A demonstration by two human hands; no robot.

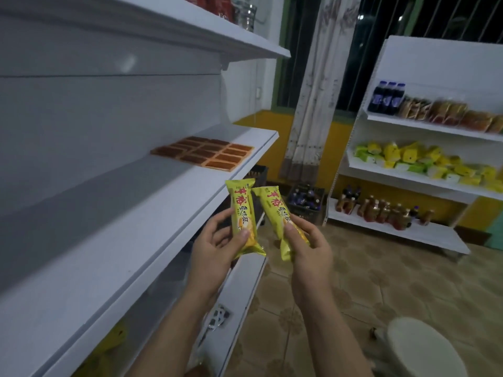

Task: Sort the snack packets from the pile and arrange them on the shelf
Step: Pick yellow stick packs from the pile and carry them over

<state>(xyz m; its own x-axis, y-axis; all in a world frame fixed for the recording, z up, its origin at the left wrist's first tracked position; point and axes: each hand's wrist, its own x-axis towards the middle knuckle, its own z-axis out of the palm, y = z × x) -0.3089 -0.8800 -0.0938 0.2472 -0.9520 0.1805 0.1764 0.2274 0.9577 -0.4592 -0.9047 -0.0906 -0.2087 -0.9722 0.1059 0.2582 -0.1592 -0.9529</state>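
Grips clamped: left hand [215, 246] on a near-upright yellow packet [241, 202], right hand [307, 248] on a second packet [272, 208] leaning left.

Head-worn wide camera faces forward and down, seemingly close beside the shelf [141, 213].

My left hand [217, 240] grips one yellow snack packet [243, 213]. My right hand [307, 243] grips another [275, 208], both beside the shelf's [136, 227] front edge.
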